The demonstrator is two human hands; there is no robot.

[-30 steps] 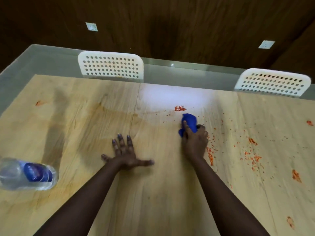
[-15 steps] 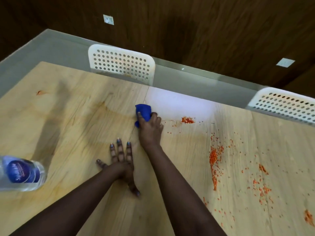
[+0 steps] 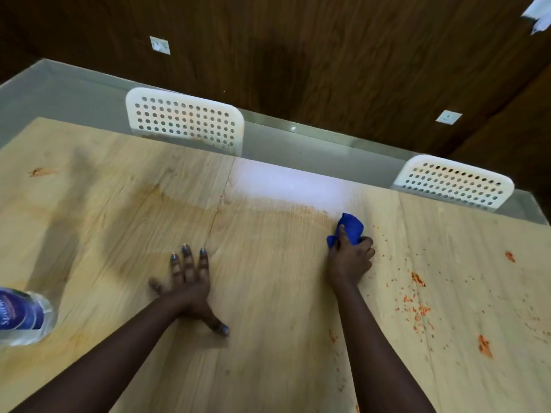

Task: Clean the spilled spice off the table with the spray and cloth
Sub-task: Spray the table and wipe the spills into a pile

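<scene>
My right hand [image 3: 350, 259] grips a bunched blue cloth [image 3: 351, 226] and presses it on the light wooden table [image 3: 268, 293], right of centre. Red spice flakes [image 3: 414, 311] lie scattered over the table to the right of the cloth, with bigger smears [image 3: 484, 345] near the right edge. My left hand [image 3: 187, 284] rests flat on the table, fingers spread, holding nothing. A clear bottle with a blue label [image 3: 22, 315] lies on its side at the far left. A damp, wiped patch darkens the wood between the bottle and the cloth.
Two white perforated chair backs [image 3: 185, 119] [image 3: 453, 181] stand at the table's far edge. A small orange stain [image 3: 38, 172] marks the far left of the table. Dark wood wall panels with sockets rise behind.
My right hand swept the cloth left, then back to the right, over where the small spice clump lay; that clump no longer shows. My left hand stayed flat on the table.
</scene>
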